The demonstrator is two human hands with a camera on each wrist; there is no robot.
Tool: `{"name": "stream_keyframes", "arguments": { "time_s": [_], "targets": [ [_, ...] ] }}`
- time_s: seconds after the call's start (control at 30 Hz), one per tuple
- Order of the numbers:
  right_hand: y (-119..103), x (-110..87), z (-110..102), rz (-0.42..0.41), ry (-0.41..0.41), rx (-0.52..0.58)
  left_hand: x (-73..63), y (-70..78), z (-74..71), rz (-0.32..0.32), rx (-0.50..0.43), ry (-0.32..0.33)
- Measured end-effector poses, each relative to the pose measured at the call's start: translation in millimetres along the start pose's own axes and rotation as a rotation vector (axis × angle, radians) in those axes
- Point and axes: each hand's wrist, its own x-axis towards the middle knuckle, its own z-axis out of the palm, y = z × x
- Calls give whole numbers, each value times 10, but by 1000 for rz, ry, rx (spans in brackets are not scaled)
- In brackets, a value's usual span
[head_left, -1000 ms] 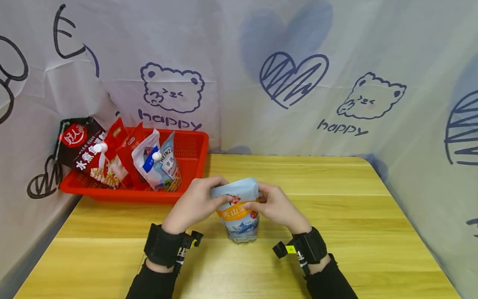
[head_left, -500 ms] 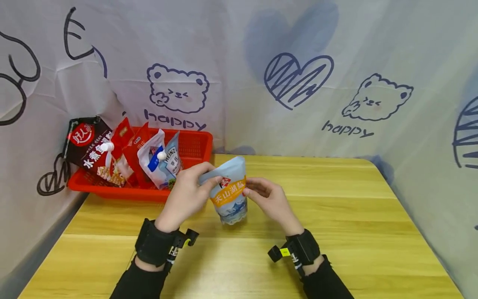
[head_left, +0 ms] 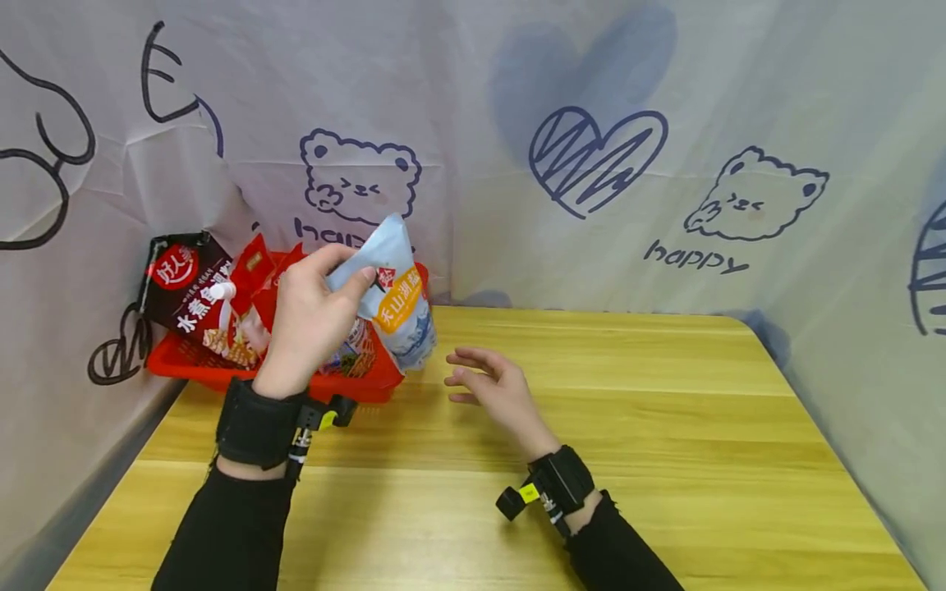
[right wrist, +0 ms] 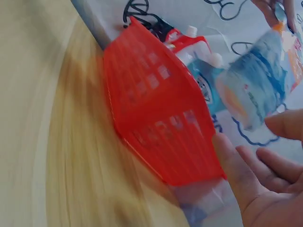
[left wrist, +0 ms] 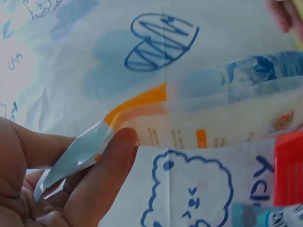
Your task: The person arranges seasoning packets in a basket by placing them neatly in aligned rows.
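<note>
My left hand (head_left: 314,316) pinches the top corner of a light blue and orange salt pouch (head_left: 402,308). The pouch hangs tilted in front of the right part of a red plastic basket (head_left: 380,382). In the left wrist view the thumb and fingers clasp the pouch's (left wrist: 208,113) upper end. My right hand (head_left: 498,394) is apart from the pouch, to its lower right, fingers loosely extended around nothing. The right wrist view shows the pouch (right wrist: 258,80) beyond the right fingers (right wrist: 236,165).
Inside the basket stand several packets: a black and red seasoning bag (head_left: 185,283), red pouches (head_left: 254,275), and others partly hidden by the left hand. The wooden table (head_left: 628,427) extends to the right. A white cloth with drawings (head_left: 473,107) hangs behind.
The pouch has been lifted and carried left and away from me by the left hand, from mid-table to the basket. The right hand has let go of it and stays near the middle.
</note>
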Motion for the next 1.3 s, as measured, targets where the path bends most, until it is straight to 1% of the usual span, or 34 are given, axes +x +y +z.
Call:
{"name": "stream_keyframes", "arguments": {
  "time_s": [0.13, 0.23, 0.33, 0.47, 0.53, 0.6, 0.73, 0.83, 0.9, 1.03, 1.17, 1.3],
  "targets": [
    [32, 113, 212, 87, 20, 44, 126, -44, -69, -15, 14, 33],
    [61, 200, 381, 133, 33, 71, 187, -117, -73, -19, 27, 40],
    [92, 269, 517, 158, 48, 112, 216, -207, -36, -32, 55, 20],
    [120, 323, 630, 186, 91, 210, 227, -319, 61, -67, 94, -32],
    [123, 336, 665, 193, 115, 244, 226, -368, 110, -78, 111, -55],
    [124, 340, 689, 198, 134, 255, 230, -408, 148, -88, 123, -82],
    [141, 358, 721, 190, 147, 239, 247, -500, 207, -80, 156, -133],
    [163, 371, 737, 178, 148, 237, 249, -577, 246, -89, 177, -167],
    [171, 368, 745, 168, 147, 237, 241, -627, 266, -104, 189, -192],
    [188, 368, 748, 167, 147, 233, 228, -713, 297, -153, 201, -247],
    [183, 373, 743, 169, 150, 228, 223, -791, 329, -186, 222, -301],
    [171, 380, 736, 165, 154, 221, 236, -862, 337, -187, 229, -316]
  ]
}}
